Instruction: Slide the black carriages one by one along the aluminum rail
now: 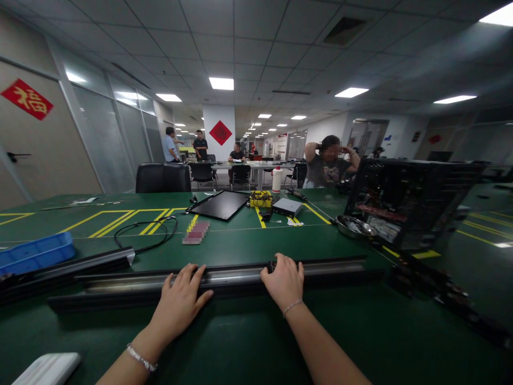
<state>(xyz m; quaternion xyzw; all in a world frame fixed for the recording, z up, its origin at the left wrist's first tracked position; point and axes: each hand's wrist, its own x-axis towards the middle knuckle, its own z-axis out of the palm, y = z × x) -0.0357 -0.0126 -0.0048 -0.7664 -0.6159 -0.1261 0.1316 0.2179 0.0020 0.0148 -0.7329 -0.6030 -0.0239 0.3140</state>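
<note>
Two hands: the left hand [180, 299] and the right hand [284, 280] both rested on a long metal rail [224, 276], each with a thin bracelet at the wrist.
Left hand: open, its fingers spread across the top of the rail, not closed around it.
Right hand: half curled over the rail, its fingers on a small black part [272, 266]; I could not tell whether it gripped.
Rail: lay crosswise on a green workbench [240, 334], close to the person's body.
Left of the hands: a blue plastic tray [36, 252], a second metal rail [80, 266] just beside it, and a white block [48, 369] at the near edge.
Ahead: a black cable [144, 235], a black flat panel [218, 205], a yellow box [260, 199] tangled with wires, and a small grey box [287, 207].
Right: a steel bowl [355, 226] against an open computer case [409, 203].
Beyond: a seated co-worker [328, 163], both hands raised behind the head.
</note>
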